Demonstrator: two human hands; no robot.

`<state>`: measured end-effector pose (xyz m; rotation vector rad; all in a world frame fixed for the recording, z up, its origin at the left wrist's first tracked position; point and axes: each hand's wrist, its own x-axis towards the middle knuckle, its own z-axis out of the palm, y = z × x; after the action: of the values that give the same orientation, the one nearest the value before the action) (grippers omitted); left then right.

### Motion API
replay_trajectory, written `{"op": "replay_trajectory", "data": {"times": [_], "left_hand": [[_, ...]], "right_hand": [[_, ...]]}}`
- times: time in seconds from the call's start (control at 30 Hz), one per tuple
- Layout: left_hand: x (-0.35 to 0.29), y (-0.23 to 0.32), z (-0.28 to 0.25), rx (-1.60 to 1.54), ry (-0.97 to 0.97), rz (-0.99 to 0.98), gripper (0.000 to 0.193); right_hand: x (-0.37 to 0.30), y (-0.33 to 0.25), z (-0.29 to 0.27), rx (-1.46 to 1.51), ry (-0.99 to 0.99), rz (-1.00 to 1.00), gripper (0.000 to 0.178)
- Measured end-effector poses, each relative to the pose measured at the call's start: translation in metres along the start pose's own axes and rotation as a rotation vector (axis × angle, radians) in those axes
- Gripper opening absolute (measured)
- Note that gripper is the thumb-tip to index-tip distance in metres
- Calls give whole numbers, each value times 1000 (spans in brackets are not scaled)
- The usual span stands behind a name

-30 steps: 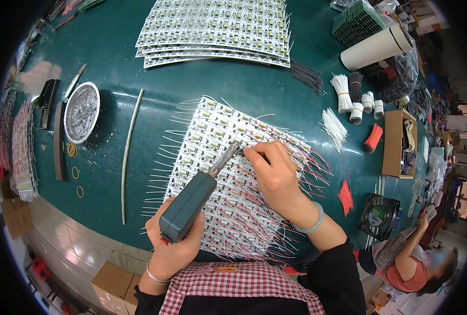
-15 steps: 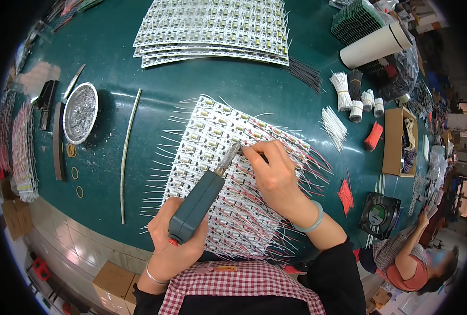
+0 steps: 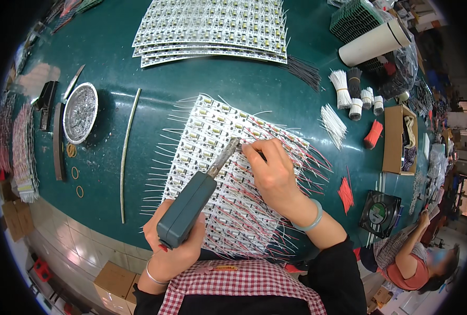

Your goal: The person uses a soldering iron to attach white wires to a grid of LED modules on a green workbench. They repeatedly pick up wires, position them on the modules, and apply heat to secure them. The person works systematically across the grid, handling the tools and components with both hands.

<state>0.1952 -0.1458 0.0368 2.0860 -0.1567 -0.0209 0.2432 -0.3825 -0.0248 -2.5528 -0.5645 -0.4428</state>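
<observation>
My left hand (image 3: 177, 255) grips a dark-green soldering iron (image 3: 187, 209), its tip (image 3: 233, 145) pointing to one o'clock over the wired circuit-board panel (image 3: 201, 152) in front of me on the worktop (image 3: 105, 181). My right hand (image 3: 273, 169) curls just beside that tip; whether its fingers (image 3: 254, 153) pinch anything, I cannot tell. Stacked panels (image 3: 212, 30) lie at twelve o'clock, a white-rimmed bowl (image 3: 96, 109) at ten.

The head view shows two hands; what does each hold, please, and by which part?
Left hand: soldering tool, gripped at the rear of its green body. Right hand: whether it pinches anything cannot be told.
</observation>
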Motion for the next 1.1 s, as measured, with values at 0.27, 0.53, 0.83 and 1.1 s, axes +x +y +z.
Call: {"op": "replay_trajectory", "data": {"times": [0.27, 0.53, 0.83, 1.1], "left_hand": [[-2, 0, 2, -58, 47, -3, 18], [-3, -1, 12, -82, 79, -74, 14], [-3, 2, 15, -68, 98, -63, 15], [-5, -1, 10, -136, 121, -143, 19]], "right_hand": [[0, -1, 1, 3, 8, 4, 37], [0, -1, 2, 0, 24, 1, 38], [-1, -3, 2, -45, 11, -11, 36], [1, -5, 3, -47, 13, -18, 35]]}}
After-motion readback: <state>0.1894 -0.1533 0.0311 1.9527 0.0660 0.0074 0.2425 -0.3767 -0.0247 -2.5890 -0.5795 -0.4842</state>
